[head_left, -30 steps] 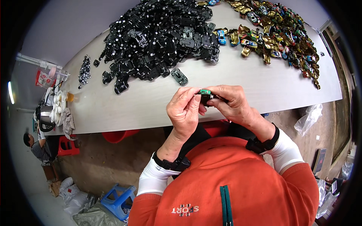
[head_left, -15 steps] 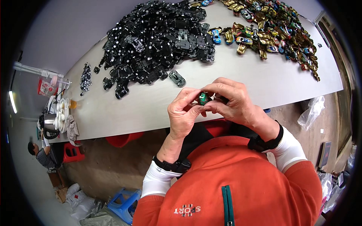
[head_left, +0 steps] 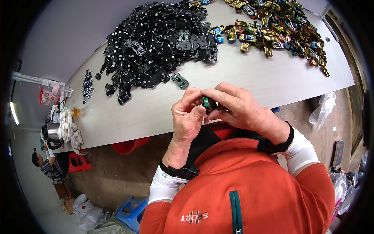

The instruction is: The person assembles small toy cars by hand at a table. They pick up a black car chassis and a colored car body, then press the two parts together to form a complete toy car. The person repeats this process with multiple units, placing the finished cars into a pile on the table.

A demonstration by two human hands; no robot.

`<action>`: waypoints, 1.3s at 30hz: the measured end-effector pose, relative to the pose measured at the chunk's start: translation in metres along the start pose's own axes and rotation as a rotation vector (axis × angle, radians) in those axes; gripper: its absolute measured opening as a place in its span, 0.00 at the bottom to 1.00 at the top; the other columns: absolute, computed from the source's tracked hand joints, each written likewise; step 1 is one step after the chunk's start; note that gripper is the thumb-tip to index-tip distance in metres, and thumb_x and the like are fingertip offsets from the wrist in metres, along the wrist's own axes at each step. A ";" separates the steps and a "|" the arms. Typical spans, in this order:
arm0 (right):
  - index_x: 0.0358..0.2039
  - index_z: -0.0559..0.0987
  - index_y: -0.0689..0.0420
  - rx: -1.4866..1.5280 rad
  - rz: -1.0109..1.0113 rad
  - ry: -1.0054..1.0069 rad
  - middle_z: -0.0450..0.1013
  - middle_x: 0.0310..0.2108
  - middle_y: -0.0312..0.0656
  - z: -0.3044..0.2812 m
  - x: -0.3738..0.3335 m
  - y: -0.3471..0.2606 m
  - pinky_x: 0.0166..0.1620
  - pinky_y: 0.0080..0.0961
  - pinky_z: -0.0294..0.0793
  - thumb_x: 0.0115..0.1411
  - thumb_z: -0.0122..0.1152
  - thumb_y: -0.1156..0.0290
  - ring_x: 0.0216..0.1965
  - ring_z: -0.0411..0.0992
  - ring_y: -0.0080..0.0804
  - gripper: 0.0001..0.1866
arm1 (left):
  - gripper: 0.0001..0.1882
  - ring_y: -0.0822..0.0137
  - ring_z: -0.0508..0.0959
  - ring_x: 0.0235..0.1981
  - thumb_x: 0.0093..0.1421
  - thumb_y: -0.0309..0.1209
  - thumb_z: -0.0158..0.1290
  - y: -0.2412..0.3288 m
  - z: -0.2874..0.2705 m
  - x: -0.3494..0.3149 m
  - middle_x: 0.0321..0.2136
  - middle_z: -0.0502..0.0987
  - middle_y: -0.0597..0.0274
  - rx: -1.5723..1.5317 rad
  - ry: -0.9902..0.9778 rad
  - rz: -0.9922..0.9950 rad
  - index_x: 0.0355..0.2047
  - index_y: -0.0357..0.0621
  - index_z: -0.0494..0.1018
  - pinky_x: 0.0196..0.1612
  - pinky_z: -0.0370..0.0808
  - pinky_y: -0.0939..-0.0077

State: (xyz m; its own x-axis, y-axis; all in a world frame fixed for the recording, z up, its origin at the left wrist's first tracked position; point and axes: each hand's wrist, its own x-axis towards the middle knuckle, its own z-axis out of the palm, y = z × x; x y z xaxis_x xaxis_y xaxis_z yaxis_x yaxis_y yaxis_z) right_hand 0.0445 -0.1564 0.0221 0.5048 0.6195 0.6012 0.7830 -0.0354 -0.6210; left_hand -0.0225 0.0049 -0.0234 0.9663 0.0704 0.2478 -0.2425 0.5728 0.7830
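Between both hands, just past the table's near edge, I hold a small green and dark toy car (head_left: pixel 209 103). Fingers and thumb of my left hand (head_left: pixel 186 116) close on its left side. My right hand (head_left: pixel 236 104) grips it from the right, with fingers curled over the top. Much of the car is hidden by my fingers. A single grey toy car chassis (head_left: pixel 180 80) lies on the table beyond my left hand. Behind it rises a big heap of black chassis (head_left: pixel 150 46), many with pale wheel hubs.
Gold and coloured car shells (head_left: pixel 272 33) spread over the far right of the table (head_left: pixel 249 72). Small shiny parts (head_left: pixel 88 85) form a pile at left. A kettle (head_left: pixel 53 133) and cups stand on the left end. A blue stool (head_left: pixel 132 212) and a seated person (head_left: pixel 48 165) are beyond.
The toy car has turned in my fingers and shows more green on its side. Both hands have shifted slightly, the right one closing further over it.
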 end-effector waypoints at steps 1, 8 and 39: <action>0.48 0.74 0.54 0.006 0.001 -0.007 0.68 0.27 0.40 -0.001 0.000 -0.001 0.26 0.28 0.72 0.42 0.70 0.74 0.24 0.69 0.34 0.28 | 0.19 0.69 0.76 0.32 0.56 0.32 0.57 0.000 0.000 0.001 0.40 0.69 0.61 -0.009 -0.005 -0.011 0.46 0.37 0.71 0.21 0.73 0.84; 0.50 0.74 0.53 0.085 0.031 0.015 0.68 0.26 0.41 0.000 -0.003 0.002 0.27 0.27 0.72 0.45 0.67 0.77 0.24 0.70 0.34 0.28 | 0.19 0.67 0.78 0.33 0.59 0.34 0.54 -0.003 -0.001 -0.003 0.41 0.73 0.59 -0.036 0.067 -0.020 0.48 0.39 0.70 0.26 0.79 0.80; 0.51 0.64 0.61 0.143 0.178 -0.075 0.70 0.30 0.49 0.000 0.013 0.001 0.27 0.29 0.74 0.46 0.63 0.82 0.25 0.73 0.41 0.30 | 0.15 0.75 0.74 0.27 0.54 0.23 0.56 0.014 0.015 0.015 0.34 0.68 0.64 0.185 0.065 -0.004 0.43 0.32 0.72 0.23 0.74 0.84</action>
State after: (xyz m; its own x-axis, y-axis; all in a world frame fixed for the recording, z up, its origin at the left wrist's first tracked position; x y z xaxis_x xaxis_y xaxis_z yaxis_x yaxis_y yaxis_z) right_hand 0.0522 -0.1484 0.0291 0.5975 0.6700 0.4405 0.6221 -0.0408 -0.7819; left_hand -0.0127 0.0013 0.0001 0.9693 0.1248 0.2121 -0.2451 0.4139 0.8767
